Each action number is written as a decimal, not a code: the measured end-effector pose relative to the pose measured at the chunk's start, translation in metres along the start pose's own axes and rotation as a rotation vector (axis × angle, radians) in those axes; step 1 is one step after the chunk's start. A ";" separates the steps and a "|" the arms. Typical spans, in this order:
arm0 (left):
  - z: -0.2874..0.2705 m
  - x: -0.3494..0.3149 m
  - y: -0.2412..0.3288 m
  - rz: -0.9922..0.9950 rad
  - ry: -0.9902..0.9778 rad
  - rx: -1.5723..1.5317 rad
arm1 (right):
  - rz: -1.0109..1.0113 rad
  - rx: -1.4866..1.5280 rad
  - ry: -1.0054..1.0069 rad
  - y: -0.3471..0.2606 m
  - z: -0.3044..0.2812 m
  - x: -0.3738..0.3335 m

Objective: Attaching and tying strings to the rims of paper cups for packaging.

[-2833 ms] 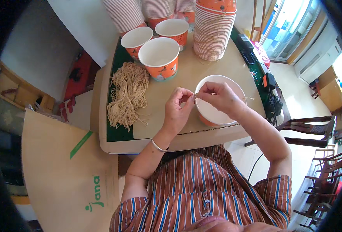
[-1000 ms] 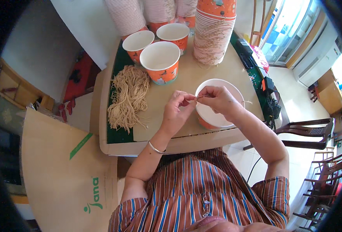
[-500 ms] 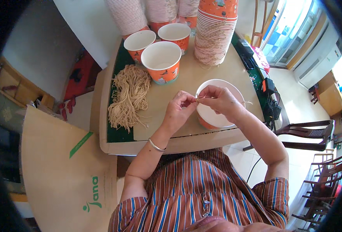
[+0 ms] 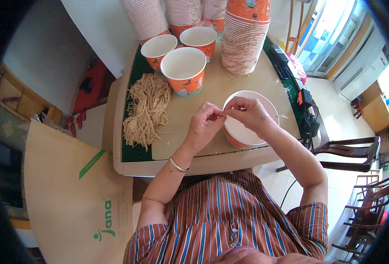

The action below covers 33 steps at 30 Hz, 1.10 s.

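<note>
Head view: four single orange tubs stand upright on the bench (image 4: 173, 147). Three far tubs (image 4: 186, 84) sit grouped, open, white insides showing; one near tub (image 4: 237, 141) stands by the front edge, white inside too, one twine end (image 4: 283, 116) poking past its right rim. Beyond are four stacks of nested tubs (image 4: 243, 48); one twine bundle (image 4: 147, 110) lies left. Left hand (image 4: 206, 122) and right hand (image 4: 250, 115) meet at the near tub's left rim, fingers pinching a thin strand (image 4: 225, 115), barely visible.
</note>
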<state>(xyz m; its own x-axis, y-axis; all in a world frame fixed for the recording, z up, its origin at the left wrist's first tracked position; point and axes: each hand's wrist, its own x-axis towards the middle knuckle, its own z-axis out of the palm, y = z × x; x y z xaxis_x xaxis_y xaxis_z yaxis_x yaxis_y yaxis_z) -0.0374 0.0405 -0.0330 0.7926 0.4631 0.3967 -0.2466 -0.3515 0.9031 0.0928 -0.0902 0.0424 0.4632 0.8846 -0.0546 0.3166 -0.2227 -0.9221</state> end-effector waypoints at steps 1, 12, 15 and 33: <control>0.000 0.000 -0.001 -0.001 0.000 0.001 | 0.018 -0.001 -0.006 -0.001 0.000 0.000; -0.001 -0.001 0.010 -0.055 -0.020 -0.053 | -0.047 -0.010 0.016 0.014 -0.004 0.004; -0.001 -0.001 0.007 -0.029 -0.012 -0.065 | -0.030 -0.032 0.011 0.009 -0.004 0.003; -0.004 -0.005 -0.005 -0.119 -0.006 -0.125 | -0.119 -0.286 -0.017 -0.001 -0.006 -0.001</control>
<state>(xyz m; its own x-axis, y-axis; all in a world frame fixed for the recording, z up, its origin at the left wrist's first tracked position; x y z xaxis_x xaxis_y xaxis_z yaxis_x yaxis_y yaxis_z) -0.0420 0.0433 -0.0388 0.8233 0.4907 0.2854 -0.2182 -0.1906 0.9571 0.0975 -0.0931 0.0458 0.3958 0.9175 0.0390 0.5889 -0.2210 -0.7774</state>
